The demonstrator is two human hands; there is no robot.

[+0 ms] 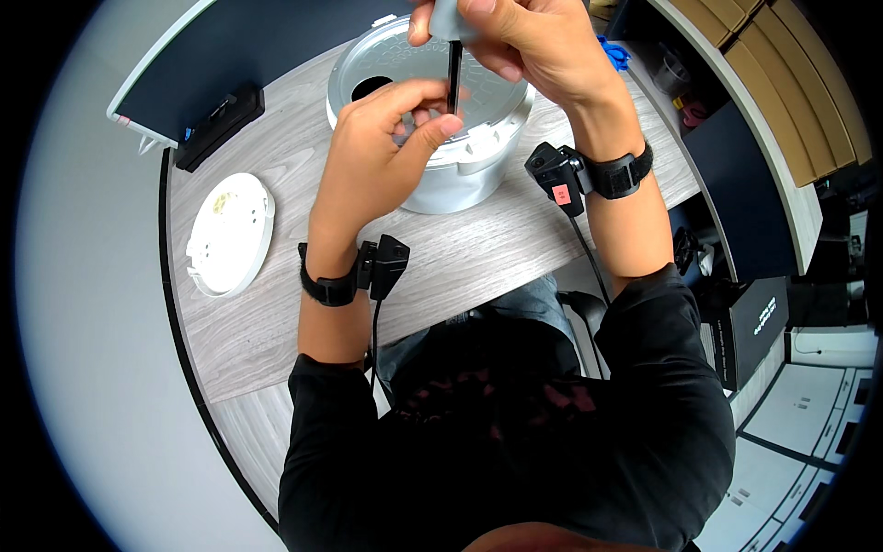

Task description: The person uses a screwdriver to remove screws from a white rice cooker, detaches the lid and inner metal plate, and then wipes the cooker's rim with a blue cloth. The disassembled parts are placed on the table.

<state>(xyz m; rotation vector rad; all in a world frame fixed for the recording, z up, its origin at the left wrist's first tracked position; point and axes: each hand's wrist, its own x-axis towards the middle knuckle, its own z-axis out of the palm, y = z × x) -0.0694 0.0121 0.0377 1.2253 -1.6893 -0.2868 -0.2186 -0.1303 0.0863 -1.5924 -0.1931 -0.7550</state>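
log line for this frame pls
right hand: grips screwdriver upright | left hand: steadies shaft | over round grey housing | white disc left on table

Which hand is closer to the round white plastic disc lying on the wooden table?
Left. The left hand is over the silver round housing, right of the white disc; the right hand is farther right, gripping the screwdriver.

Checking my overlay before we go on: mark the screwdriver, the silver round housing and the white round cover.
screwdriver [454,78]: head view, on its dark shaft.
silver round housing [460,184]: head view, on its front side wall.
white round cover [232,235]: head view, on its flat middle.
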